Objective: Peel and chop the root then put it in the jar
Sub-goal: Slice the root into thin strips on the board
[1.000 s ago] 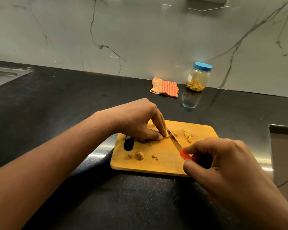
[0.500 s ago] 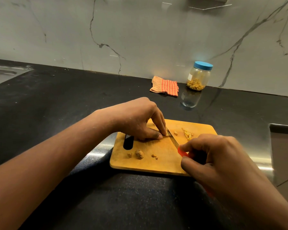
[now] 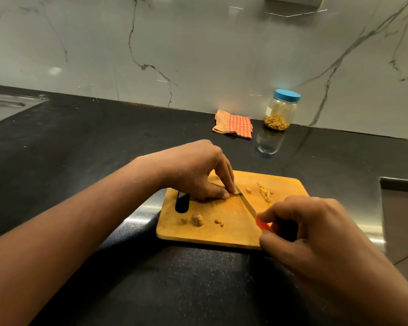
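While you look down at the black tabletop (image 3: 92, 149), note the surroundings: a checked orange cloth (image 3: 233, 124) lies folded near the marble wall (image 3: 198, 43), and a steel sink (image 3: 5, 107) shows at the far left. A wooden cutting board (image 3: 222, 234) lies in front of you.

Your left hand (image 3: 193, 170) covers most of the root (image 3: 232, 190), and your right hand (image 3: 316, 231) hides the board's near right corner and most of the knife's red handle (image 3: 263, 224).

The root is a small yellow piece on the board, pinched between the curled left fingers (image 3: 224, 177) and thumb. The knife blade (image 3: 245, 203) runs diagonally, its tip touching the root just beside those fingertips. Your right fingers are curled round the handle.

Chopped strips (image 3: 265, 192) lie right of the blade, near it but apart. A brown lump (image 3: 197, 219) and small scraps sit near the board's slot (image 3: 182, 202).

The jar (image 3: 280, 111) stands upright by the wall, just right of the cloth and well apart from the board – blue lid (image 3: 287, 95) on, yellow chopped pieces filling its bottom.
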